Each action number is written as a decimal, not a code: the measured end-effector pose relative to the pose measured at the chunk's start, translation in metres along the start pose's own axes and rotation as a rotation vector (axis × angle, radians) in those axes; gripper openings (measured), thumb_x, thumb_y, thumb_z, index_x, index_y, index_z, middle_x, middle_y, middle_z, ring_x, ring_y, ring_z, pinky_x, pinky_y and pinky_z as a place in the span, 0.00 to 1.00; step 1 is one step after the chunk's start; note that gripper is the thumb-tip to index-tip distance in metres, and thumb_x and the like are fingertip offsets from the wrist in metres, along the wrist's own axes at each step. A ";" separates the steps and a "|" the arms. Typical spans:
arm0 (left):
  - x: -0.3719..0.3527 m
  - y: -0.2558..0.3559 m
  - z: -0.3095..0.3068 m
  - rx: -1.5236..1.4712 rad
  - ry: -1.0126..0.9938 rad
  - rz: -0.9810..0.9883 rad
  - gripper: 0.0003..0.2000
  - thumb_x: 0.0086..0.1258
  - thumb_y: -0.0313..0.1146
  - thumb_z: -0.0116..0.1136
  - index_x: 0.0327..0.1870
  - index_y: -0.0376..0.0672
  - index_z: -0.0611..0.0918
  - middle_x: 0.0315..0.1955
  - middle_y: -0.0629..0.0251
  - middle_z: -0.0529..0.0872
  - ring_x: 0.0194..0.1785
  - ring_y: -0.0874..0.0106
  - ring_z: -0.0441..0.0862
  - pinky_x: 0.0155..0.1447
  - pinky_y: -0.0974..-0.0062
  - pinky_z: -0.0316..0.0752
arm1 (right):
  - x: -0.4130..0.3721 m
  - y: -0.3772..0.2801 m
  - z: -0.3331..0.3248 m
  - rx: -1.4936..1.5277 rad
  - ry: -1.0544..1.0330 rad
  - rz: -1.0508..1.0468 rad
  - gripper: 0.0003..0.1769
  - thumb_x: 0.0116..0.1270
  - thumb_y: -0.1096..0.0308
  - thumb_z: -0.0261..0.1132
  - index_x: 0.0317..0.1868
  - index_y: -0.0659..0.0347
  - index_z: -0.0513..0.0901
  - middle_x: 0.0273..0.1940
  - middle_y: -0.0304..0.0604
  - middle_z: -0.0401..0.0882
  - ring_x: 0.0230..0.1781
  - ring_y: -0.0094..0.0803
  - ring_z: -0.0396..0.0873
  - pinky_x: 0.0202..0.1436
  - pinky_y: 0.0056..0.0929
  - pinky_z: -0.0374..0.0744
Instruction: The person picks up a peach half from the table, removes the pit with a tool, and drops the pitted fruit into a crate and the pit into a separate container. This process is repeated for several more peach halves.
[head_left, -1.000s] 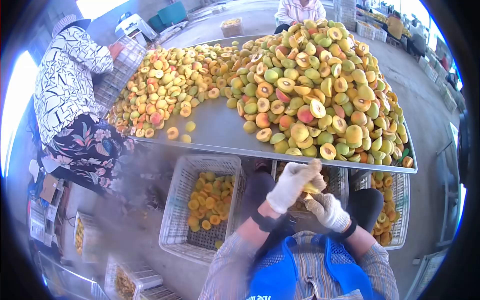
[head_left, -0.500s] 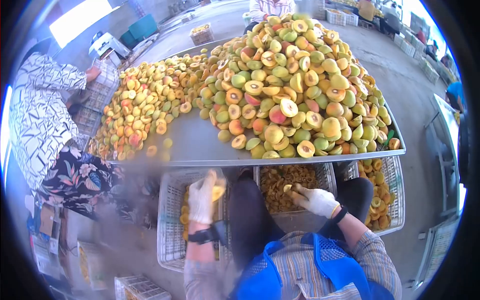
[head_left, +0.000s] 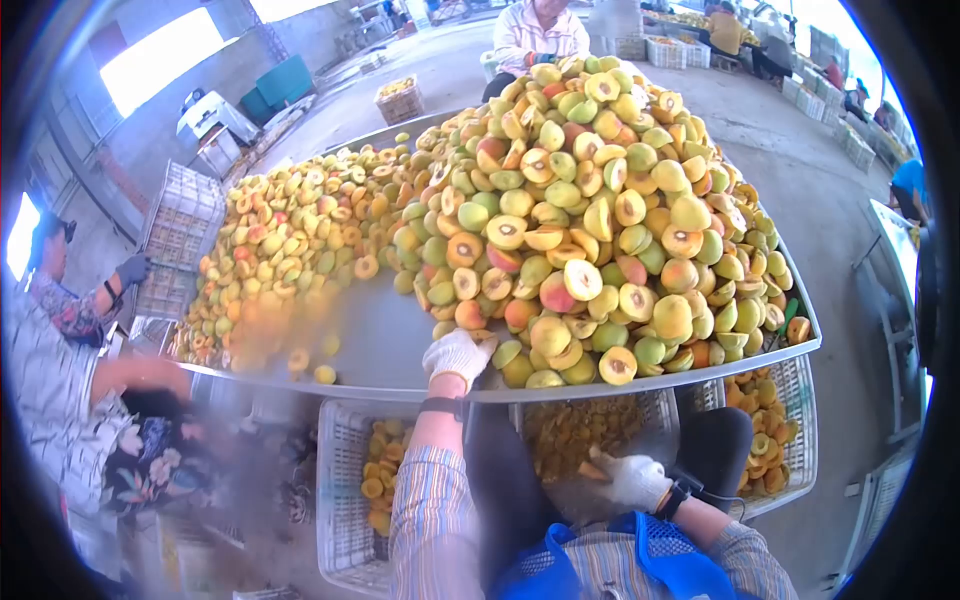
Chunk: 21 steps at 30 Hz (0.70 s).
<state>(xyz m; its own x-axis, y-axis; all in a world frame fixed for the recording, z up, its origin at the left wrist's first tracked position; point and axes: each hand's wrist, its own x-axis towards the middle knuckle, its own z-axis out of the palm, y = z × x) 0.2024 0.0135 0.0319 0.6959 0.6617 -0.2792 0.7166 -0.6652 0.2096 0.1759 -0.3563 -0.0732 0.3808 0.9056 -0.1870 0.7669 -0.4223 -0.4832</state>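
My left hand (head_left: pixel 458 360), in a white glove, reaches over the near rim of the metal table (head_left: pixel 400 388). Its thumb and fingers are apart beside the heap of halved fruit (head_left: pixel 570 230), nearest a reddish-yellow piece (head_left: pixel 470 315). Lower down, my right hand (head_left: pixel 632 482), also gloved, is closed around a small brownish thing, too blurred to make out. It is over the near part of the middle crate of fruit pieces (head_left: pixel 585 430), between my knees.
A left crate (head_left: pixel 340 500) and a right crate (head_left: pixel 805 440), both holding fruit pieces, stand below the table. People work at the left (head_left: pixel 60 370) and across the table (head_left: pixel 540 40). Stacked crates (head_left: pixel 182 230) lean at the table's left end.
My left hand has moved from above the left crate up to the heap, and the fruit piece it held is gone. The yellow piece at my right fingertips no longer shows. The view has shifted.
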 end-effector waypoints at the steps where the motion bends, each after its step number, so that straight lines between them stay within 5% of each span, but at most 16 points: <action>1: 0.004 0.004 0.004 -0.003 0.003 0.004 0.26 0.67 0.57 0.59 0.49 0.40 0.84 0.48 0.47 0.88 0.56 0.52 0.85 0.58 0.57 0.80 | 0.000 -0.012 -0.012 -0.005 0.004 0.002 0.28 0.69 0.42 0.62 0.66 0.41 0.79 0.43 0.54 0.88 0.39 0.52 0.88 0.40 0.46 0.85; 4: 0.007 -0.010 0.023 -0.173 0.125 0.020 0.23 0.63 0.47 0.64 0.55 0.43 0.82 0.51 0.49 0.87 0.57 0.51 0.84 0.60 0.55 0.79 | 0.013 -0.042 -0.046 0.095 -0.232 0.384 0.34 0.63 0.35 0.63 0.64 0.45 0.83 0.49 0.50 0.88 0.46 0.51 0.87 0.48 0.44 0.85; 8: -0.020 -0.035 0.020 -0.247 0.237 0.121 0.23 0.65 0.44 0.63 0.55 0.39 0.81 0.48 0.50 0.88 0.51 0.53 0.86 0.54 0.57 0.81 | 0.006 -0.048 -0.051 0.268 -0.015 0.256 0.37 0.64 0.38 0.65 0.67 0.51 0.80 0.52 0.52 0.87 0.53 0.49 0.85 0.59 0.39 0.81; 10: -0.030 -0.050 0.027 -1.136 0.140 0.102 0.17 0.67 0.42 0.62 0.49 0.39 0.83 0.42 0.53 0.89 0.46 0.54 0.87 0.50 0.56 0.83 | 0.000 -0.051 -0.054 0.271 0.012 0.244 0.36 0.63 0.39 0.66 0.67 0.51 0.80 0.51 0.52 0.87 0.52 0.49 0.85 0.59 0.40 0.81; 11: -0.035 -0.056 0.029 -1.140 0.149 0.104 0.17 0.67 0.42 0.62 0.49 0.39 0.83 0.42 0.53 0.89 0.46 0.54 0.87 0.50 0.56 0.83 | -0.001 -0.052 -0.055 0.283 0.044 0.244 0.36 0.63 0.40 0.67 0.66 0.51 0.80 0.51 0.53 0.87 0.52 0.50 0.85 0.58 0.41 0.82; 14: -0.056 -0.063 0.039 -2.329 0.001 0.320 0.21 0.72 0.50 0.58 0.49 0.39 0.82 0.42 0.54 0.87 0.44 0.53 0.86 0.47 0.54 0.85 | -0.003 -0.062 -0.063 0.312 0.014 0.269 0.35 0.64 0.43 0.67 0.67 0.52 0.79 0.50 0.54 0.87 0.51 0.51 0.85 0.57 0.43 0.82; 19: -0.105 -0.038 0.044 -2.601 -0.127 0.362 0.25 0.76 0.55 0.52 0.53 0.39 0.80 0.46 0.53 0.86 0.46 0.51 0.86 0.51 0.49 0.85 | -0.002 -0.081 -0.076 0.307 0.129 0.141 0.36 0.67 0.47 0.66 0.72 0.51 0.73 0.48 0.57 0.86 0.49 0.53 0.86 0.53 0.42 0.82; 21: -0.124 -0.030 0.040 -2.377 -0.017 0.371 0.25 0.78 0.56 0.50 0.57 0.40 0.79 0.48 0.53 0.85 0.49 0.51 0.85 0.51 0.52 0.86 | -0.001 -0.098 -0.092 0.383 0.185 0.171 0.35 0.70 0.47 0.65 0.74 0.50 0.71 0.48 0.57 0.87 0.48 0.52 0.86 0.52 0.41 0.83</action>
<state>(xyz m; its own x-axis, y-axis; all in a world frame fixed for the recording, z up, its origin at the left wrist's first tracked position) 0.0927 -0.0621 0.0222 0.7624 0.6471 0.0010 -0.5631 0.6627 0.4937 0.1477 -0.3200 0.0526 0.5979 0.7871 -0.1520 0.4522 -0.4877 -0.7467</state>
